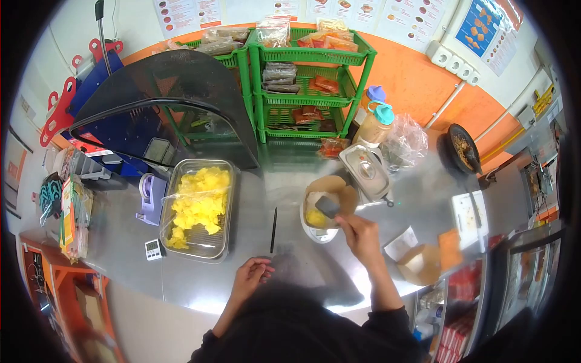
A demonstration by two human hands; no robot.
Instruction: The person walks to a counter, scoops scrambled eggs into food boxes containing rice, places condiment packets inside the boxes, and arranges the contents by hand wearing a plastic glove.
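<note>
My right hand (pixel 359 235) is closed round the handle of a grey spatula (pixel 327 207), whose blade is inside an open brown paper box (pixel 342 192). White and yellow food (pixel 315 218) lies in the box, which rests on a white scale (pixel 321 235). Near the table's front edge, my left hand (pixel 256 272) has its fingers curled; whether anything is between them is too small to tell. A thin black stick (pixel 274 230) lies just beyond it. To the left stands a clear tray (pixel 225 243) of yellow scrambled food (pixel 203 196).
Behind are green shelves (pixel 315 103) with packets and a dark curved cover (pixel 163 85). A tape dispenser (pixel 151 196) and timer (pixel 153 249) sit left. Rightward are a metal container (pixel 365 172), bottle (pixel 374 130), mortar (pixel 461 150), another paper box (pixel 422 266) and a knife on a white board (pixel 469 221).
</note>
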